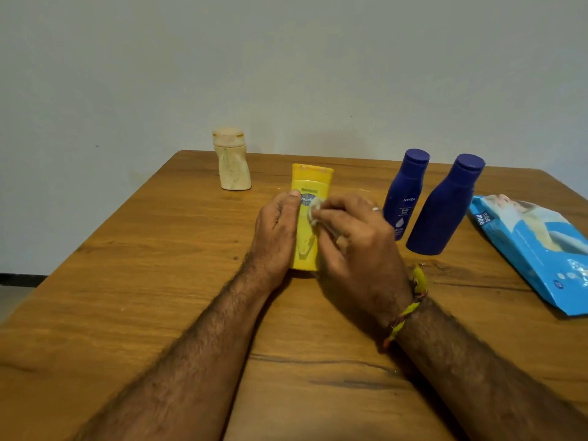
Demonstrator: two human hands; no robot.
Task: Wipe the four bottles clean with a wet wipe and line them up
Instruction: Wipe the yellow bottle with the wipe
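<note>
Wiping was underway, I judged: my left hand (276,237) gripped the upright yellow plastic lotion bottle (308,218) at table centre, long axis toward twelve o'clock, while my right hand (356,246), at three o'clock, pinched the crumpled white wet wipe (315,211) against its label.

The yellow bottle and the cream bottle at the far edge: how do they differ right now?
The yellow bottle is gripped by the left hand while the right hand rubs a wet wipe on its front; the cream bottle stands alone, untouched. The yellow bottle is straight-sided with a flat top; the cream bottle is shorter, with a curved, twisted body. The yellow bottle is nearer the person, the cream bottle farther left. Both stand upright on the wooden table.
</note>
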